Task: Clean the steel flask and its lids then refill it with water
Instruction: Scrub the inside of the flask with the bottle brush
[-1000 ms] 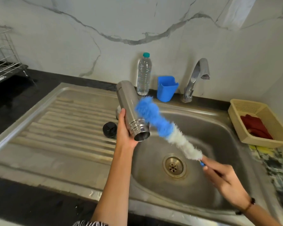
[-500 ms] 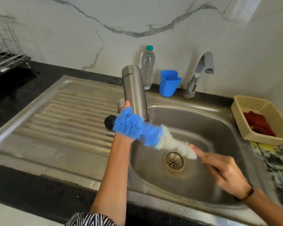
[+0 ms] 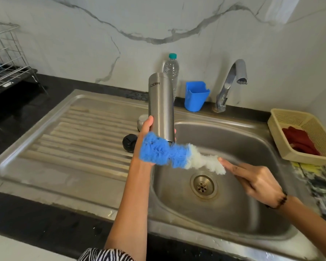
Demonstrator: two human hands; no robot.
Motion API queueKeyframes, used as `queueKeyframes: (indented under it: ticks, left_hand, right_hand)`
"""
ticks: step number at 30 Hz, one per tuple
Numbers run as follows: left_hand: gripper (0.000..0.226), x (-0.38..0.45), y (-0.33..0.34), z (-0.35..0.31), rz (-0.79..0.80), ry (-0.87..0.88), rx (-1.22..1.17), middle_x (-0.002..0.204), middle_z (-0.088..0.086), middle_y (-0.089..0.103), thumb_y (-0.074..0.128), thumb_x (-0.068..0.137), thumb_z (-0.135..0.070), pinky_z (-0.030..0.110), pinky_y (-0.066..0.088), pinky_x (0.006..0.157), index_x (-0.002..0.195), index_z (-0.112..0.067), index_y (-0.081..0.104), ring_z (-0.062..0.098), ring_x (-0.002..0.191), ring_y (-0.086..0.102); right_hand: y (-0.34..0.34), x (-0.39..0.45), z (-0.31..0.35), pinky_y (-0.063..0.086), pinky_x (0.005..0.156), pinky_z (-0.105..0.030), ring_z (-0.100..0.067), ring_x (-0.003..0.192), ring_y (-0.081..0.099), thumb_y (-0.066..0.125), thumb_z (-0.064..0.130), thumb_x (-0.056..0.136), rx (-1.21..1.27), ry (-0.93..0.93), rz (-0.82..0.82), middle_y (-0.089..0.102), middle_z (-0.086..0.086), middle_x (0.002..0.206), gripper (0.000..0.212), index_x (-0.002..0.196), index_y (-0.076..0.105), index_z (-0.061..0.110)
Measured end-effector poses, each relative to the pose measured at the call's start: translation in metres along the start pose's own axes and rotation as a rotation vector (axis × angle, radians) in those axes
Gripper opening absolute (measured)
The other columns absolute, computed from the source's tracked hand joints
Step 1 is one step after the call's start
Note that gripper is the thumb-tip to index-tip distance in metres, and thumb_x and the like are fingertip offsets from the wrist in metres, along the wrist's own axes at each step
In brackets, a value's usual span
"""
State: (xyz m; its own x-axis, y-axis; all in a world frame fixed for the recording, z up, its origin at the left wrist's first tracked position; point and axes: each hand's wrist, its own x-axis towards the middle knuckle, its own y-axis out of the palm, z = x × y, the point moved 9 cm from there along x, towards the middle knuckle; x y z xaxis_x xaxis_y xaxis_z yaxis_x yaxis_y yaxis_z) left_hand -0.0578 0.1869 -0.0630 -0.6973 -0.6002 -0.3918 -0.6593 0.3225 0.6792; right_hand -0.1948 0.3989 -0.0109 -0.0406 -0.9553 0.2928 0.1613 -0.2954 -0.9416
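Steel flask (image 3: 161, 108), upside down, gripped by the left hand (image 3: 146, 129) above the sink (image 3: 233, 213); at four o'clock, the right hand (image 3: 256, 180) grips a bottle brush (image 3: 177, 155).

The flask (image 3: 160, 106) is a brushed-steel cylinder held upside down, close to upright, over the edge between draining board and sink basin. Its closed base points up, with dark lettering near that end reading inverted. Its lower, open end is hidden behind a brush (image 3: 179, 156). The left hand (image 3: 146, 129) grips the flask near that lower end. The brush has a fluffy head, blue at the tip and white toward the handle, lying roughly level across the flask's mouth. 2 lids sit on the draining board just left of the flask: a black round one (image 3: 129, 142) and a steel one (image 3: 142, 119), partly hidden behind the hand.
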Motion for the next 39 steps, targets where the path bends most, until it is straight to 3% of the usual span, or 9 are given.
queueKeyframes:
  ticks: [2,8,12,21,24,28,31,34,39]
  left_hand:
    - [0.099,0.001,0.006,-0.002,0.082,-0.014,-0.018,0.106,0.015,0.063,0.081,0.058,-0.059,0.043,0.055,0.075,0.135,-0.006,0.049,0.028,0.09,0.066]
    - [0.06,-0.001,0.012,-0.01,0.14,0.11,-0.117,0.095,0.015,0.067,0.053,0.088,-0.053,0.039,0.058,0.072,0.122,-0.005,0.056,0.026,0.081,0.067]
    - [0.053,0.002,0.018,-0.003,0.182,0.0,-0.127,0.082,0.013,0.063,0.049,0.088,-0.055,0.04,0.058,0.072,0.081,-0.005,0.066,0.025,0.076,0.067]
    - [0.077,0.001,0.014,-0.003,0.191,0.061,-0.179,0.11,0.011,0.062,0.062,0.079,-0.057,0.036,0.056,0.071,0.137,-0.008,0.047,0.022,0.088,0.066]
    - [0.051,0.002,0.018,0.004,0.186,0.071,-0.173,0.084,0.009,0.067,0.052,0.085,-0.059,0.038,0.058,0.072,0.098,-0.013,0.068,0.023,0.081,0.063]
    - [0.049,0.001,0.024,0.005,0.203,0.064,-0.164,0.071,0.008,0.065,0.061,0.077,-0.055,0.043,0.056,0.084,0.052,-0.012,0.06,0.027,0.089,0.062]
    - [0.046,-0.002,0.022,0.005,0.199,0.007,-0.149,0.097,0.016,0.068,0.052,0.084,-0.053,0.042,0.057,0.081,0.086,-0.013,0.073,0.029,0.096,0.065]
    - [0.073,-0.002,0.016,0.004,0.15,0.013,-0.203,0.117,0.019,0.062,0.062,0.078,-0.055,0.042,0.055,0.078,0.132,-0.008,0.05,0.028,0.096,0.066]
    - [0.041,-0.003,0.025,-0.001,0.202,0.146,-0.033,0.08,0.002,0.064,0.049,0.077,-0.057,0.031,0.058,0.067,0.079,-0.02,0.066,0.013,0.065,0.068]
  right_hand:
    - [0.001,-0.007,-0.01,0.051,0.046,-0.033,-0.02,0.057,0.06,0.035,0.017,0.09,0.03,0.019,0.001,0.062,0.001,0.073,0.06,0.146,0.024,0.036]
    - [-0.003,-0.022,-0.027,0.052,0.052,-0.025,-0.004,0.066,0.058,0.038,0.018,0.087,0.07,0.096,-0.021,0.064,0.01,0.078,0.065,0.145,0.022,0.044]
    - [0.0,0.001,-0.007,0.054,0.051,-0.035,-0.021,0.071,0.068,0.037,0.017,0.089,0.074,0.019,-0.074,0.069,0.001,0.084,0.06,0.144,0.025,0.04]
    - [-0.001,-0.007,-0.025,0.055,0.053,-0.037,-0.023,0.066,0.065,0.033,0.017,0.09,0.077,0.02,-0.104,0.066,0.001,0.079,0.062,0.144,0.022,0.045]
    - [-0.003,-0.001,-0.016,0.052,0.05,-0.035,-0.018,0.061,0.06,0.033,0.017,0.091,0.072,0.011,-0.12,0.061,0.004,0.074,0.057,0.143,0.028,0.038]
    - [-0.007,0.005,-0.012,0.048,0.045,-0.034,-0.018,0.053,0.052,0.032,0.017,0.092,0.026,-0.025,-0.118,0.055,0.002,0.067,0.054,0.142,0.029,0.035]
    - [-0.009,-0.006,-0.023,0.048,0.043,-0.035,-0.019,0.052,0.052,0.033,0.015,0.091,0.01,-0.02,-0.117,0.055,0.001,0.067,0.058,0.145,0.023,0.037]
    - [-0.014,-0.015,-0.029,0.048,0.043,-0.033,-0.017,0.052,0.05,0.034,0.015,0.091,-0.008,-0.01,-0.118,0.054,0.001,0.066,0.059,0.145,0.023,0.036]
    - [-0.016,-0.001,-0.015,0.046,0.045,-0.031,-0.018,0.054,0.05,0.033,0.014,0.089,-0.016,-0.021,-0.131,0.053,0.0,0.067,0.053,0.139,0.034,0.03]
